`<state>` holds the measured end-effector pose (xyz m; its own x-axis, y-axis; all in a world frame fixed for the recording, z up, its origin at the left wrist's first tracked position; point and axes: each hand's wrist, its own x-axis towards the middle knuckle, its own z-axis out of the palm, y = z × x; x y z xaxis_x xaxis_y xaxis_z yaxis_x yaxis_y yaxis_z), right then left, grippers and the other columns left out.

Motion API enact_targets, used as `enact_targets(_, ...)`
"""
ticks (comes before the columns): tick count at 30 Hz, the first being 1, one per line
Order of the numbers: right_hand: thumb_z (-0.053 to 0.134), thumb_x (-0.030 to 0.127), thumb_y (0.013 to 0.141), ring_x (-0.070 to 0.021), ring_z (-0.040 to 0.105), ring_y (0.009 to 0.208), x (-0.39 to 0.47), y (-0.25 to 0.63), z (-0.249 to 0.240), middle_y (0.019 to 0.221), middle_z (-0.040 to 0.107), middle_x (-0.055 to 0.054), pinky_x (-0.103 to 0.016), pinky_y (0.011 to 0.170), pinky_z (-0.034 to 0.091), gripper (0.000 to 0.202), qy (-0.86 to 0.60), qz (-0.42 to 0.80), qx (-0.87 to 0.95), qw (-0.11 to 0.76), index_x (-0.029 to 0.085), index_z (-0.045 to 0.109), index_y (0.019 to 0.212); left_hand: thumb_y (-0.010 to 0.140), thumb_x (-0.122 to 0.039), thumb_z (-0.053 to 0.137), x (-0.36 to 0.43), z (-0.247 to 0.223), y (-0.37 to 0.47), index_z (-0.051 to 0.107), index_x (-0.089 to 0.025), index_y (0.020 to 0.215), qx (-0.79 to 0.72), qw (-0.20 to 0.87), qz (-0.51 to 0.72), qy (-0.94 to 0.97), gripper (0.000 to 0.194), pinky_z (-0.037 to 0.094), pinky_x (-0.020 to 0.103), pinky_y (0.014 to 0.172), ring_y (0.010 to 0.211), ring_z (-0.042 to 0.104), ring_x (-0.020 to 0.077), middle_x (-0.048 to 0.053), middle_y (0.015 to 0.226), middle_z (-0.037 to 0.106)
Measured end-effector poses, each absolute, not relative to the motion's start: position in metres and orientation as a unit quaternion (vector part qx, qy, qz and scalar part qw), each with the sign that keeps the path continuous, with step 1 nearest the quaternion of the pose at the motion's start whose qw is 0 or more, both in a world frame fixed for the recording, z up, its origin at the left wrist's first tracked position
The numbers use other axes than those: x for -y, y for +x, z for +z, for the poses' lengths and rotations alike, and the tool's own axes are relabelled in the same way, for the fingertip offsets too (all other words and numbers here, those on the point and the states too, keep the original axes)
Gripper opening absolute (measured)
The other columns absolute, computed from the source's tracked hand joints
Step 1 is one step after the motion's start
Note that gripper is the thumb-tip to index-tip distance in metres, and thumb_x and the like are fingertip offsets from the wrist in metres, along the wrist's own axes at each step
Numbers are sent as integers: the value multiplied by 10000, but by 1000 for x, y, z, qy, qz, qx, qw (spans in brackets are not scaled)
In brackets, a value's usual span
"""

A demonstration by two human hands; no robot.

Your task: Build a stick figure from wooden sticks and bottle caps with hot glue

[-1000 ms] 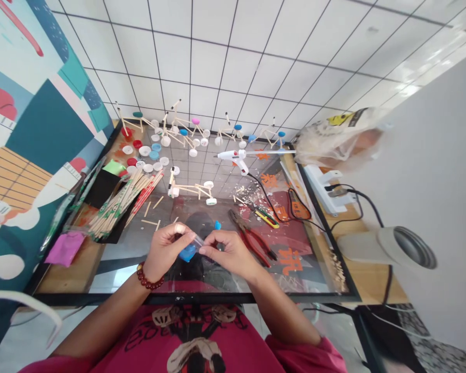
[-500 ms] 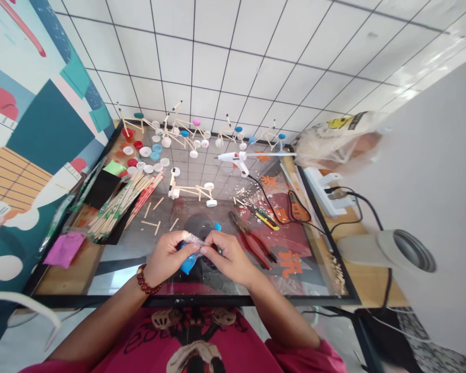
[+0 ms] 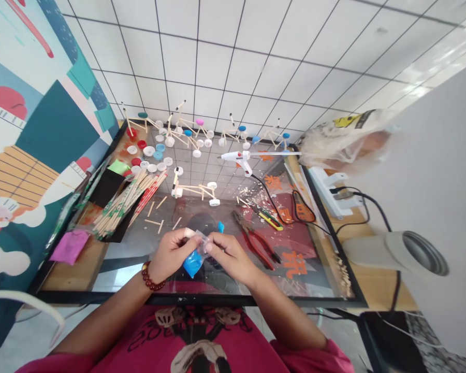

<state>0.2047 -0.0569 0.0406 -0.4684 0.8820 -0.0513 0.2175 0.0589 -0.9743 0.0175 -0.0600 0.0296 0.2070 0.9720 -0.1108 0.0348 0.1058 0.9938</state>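
Observation:
Both hands meet above the front of the glass tabletop, pinching a small clear plastic bag with a bright blue, clay-like lump point(image 3: 193, 263) in it. My left hand point(image 3: 174, 252) has thumb and fingers closed on the bag's upper edge. Opposite it, my right hand point(image 3: 230, 255) grips the same edge, fingers pressed together. The blue part hangs below the fingers. Just beyond the hands lies a small loose blue piece point(image 3: 221, 226). Farther back stands a wheeled frame of wooden sticks point(image 3: 196, 188) with white caps as wheels.
Red-handled pliers point(image 3: 257, 241), a yellow cutter point(image 3: 271, 219) and a white glue gun point(image 3: 238, 159) lie to the right. Bundled sticks point(image 3: 122, 204), bottle caps point(image 3: 149, 151) and a pink packet point(image 3: 70, 247) are left. Several stick models line the back wall. A grey cylinder point(image 3: 392, 252) stands far right.
My fingers have shifted a little on the bag's edge, and the blue lump now hangs more visibly below them. The whole view has moved slightly.

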Motion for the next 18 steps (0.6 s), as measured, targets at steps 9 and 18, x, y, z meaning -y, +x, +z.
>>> enact_targets(9,520,559,941,-128,504,600,59,204,41,611,564,0,-262,619,379,488,-411,496,685,340,195,612,628,881,-352,627,61,36,18,663,-162,740,-446,473,406,643,239,473,220,599,625,597,124,20,681,671)
enact_targets(18,477,492,983,-148,559,684,66,197,40,717,608,-27,-274,669,433,393,-351,478,727,345,205,648,775,900,-285,598,76,58,0,620,-179,684,-470,337,432,692,241,451,217,582,585,582,111,2,638,650)
